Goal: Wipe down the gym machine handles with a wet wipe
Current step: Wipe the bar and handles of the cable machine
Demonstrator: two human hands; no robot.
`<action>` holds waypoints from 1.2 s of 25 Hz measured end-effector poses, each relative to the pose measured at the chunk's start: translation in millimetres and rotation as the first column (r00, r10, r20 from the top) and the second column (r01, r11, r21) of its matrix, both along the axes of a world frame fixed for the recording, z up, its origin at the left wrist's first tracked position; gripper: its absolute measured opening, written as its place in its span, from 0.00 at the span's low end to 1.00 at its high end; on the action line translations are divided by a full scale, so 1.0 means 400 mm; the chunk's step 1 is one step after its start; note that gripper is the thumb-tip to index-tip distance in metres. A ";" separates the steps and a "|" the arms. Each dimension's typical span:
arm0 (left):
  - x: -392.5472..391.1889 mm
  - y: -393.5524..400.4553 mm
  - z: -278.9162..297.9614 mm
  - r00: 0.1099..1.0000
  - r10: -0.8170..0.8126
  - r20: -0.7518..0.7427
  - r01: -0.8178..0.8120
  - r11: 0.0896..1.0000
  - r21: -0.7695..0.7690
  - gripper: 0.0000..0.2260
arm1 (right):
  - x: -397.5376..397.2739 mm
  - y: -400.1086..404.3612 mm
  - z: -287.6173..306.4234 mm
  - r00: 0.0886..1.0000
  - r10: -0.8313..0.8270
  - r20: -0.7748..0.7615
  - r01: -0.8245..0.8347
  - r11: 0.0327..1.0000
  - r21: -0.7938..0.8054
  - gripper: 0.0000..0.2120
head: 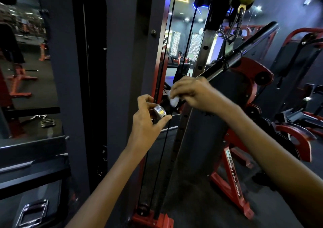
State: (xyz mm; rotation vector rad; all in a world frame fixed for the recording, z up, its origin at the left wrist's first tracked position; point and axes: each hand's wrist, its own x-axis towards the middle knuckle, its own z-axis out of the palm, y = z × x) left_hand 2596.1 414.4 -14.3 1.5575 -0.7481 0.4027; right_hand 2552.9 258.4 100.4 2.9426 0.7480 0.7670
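Observation:
A long black pulldown bar [232,58] slants from the upper right down to the centre and hangs from a carabiner [235,27] on the cable. Its near end carries a silver metal cap [159,112]. My left hand [148,121] pinches that capped end between thumb and fingers. My right hand [194,93] is wrapped over the black grip just above the cap, holding a white wet wipe [173,100] against it. Most of the wipe is hidden under my fingers.
Black cables [167,56] and a perforated steel upright [202,53] of the cable machine run vertically just behind my hands. A mirror [26,62] lies to the left. Red-framed machines [232,180] stand at the right. A metal stirrup handle [33,212] rests at the lower left.

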 end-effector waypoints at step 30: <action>-0.018 -0.025 -0.014 0.982 0.076 0.173 -0.106 0.980 0.171 0.19 | 0.012 -0.087 0.033 0.779 -0.571 0.259 0.483 0.810 0.331 0.08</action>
